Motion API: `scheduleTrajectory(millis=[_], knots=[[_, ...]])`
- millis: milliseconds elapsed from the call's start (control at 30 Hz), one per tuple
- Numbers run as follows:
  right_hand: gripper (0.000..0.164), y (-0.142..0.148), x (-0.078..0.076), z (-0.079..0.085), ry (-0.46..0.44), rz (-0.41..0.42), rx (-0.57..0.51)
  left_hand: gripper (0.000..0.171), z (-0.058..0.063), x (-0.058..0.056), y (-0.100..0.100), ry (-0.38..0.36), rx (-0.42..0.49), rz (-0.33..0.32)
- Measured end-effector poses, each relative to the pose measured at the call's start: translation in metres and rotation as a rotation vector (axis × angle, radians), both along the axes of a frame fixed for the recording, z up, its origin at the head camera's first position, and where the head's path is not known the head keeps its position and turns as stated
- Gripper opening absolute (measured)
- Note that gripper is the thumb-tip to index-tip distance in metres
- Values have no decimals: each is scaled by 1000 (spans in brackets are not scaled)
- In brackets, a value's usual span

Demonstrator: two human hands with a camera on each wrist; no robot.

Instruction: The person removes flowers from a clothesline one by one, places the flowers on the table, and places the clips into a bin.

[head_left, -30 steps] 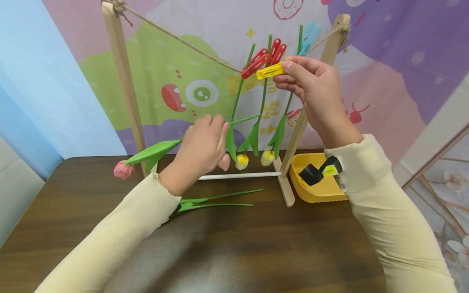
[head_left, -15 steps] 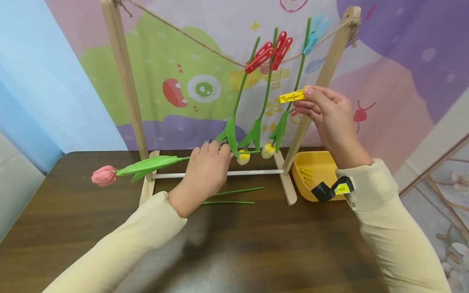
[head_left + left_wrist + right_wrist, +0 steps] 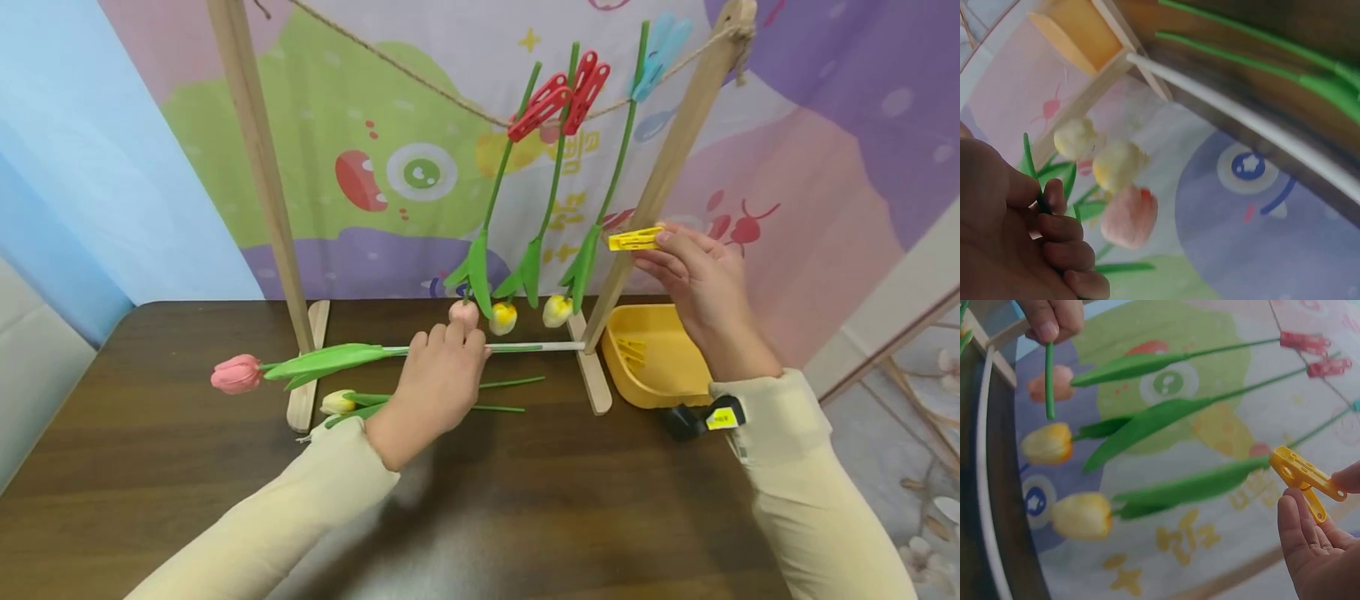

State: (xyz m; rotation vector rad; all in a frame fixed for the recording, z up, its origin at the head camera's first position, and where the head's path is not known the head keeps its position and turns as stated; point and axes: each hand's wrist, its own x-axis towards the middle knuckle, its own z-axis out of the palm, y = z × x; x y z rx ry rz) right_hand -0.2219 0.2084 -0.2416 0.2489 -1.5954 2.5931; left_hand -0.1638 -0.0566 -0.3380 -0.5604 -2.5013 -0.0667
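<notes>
In front of the wooden rack (image 3: 268,183), the left hand (image 3: 438,379) grips a pink tulip (image 3: 330,364). Near the rack's right post (image 3: 676,150), the right hand (image 3: 708,300) pinches a yellow clothespin (image 3: 634,240).

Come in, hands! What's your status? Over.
Left hand: holding pink tulip. Right hand: pinching yellow clothespin. Possibly in the way: three tulips clipped on rope, right half.

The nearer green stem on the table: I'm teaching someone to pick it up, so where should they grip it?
Probably pinch the nearer stem on its bare stretch, right of the left hand, from above and the near side: it is slim and lies low, with the farther stem and white rod beyond.
</notes>
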Motion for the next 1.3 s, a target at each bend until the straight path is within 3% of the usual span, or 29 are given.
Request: scheduleTrajectory(millis=[333, 567, 933, 1133, 1300], knots=[[9, 34, 0, -36, -129, -32, 0, 26, -23, 10, 12, -88, -18, 6], [5, 51, -4, -64, -223, -75, 16, 24, -33, 17, 16, -246, -4, 5], [3, 74, -9, -98, -361, -141, 37, 23, -49, 22, 24, -401, -41, 16], [7, 84, -12, -115, -413, -134, 40, 24, -58, 23, 26, -491, -9, 4], [11, 91, -14, -126, -452, -97, 39, 24, -66, 25, 27, -517, 12, 1]])
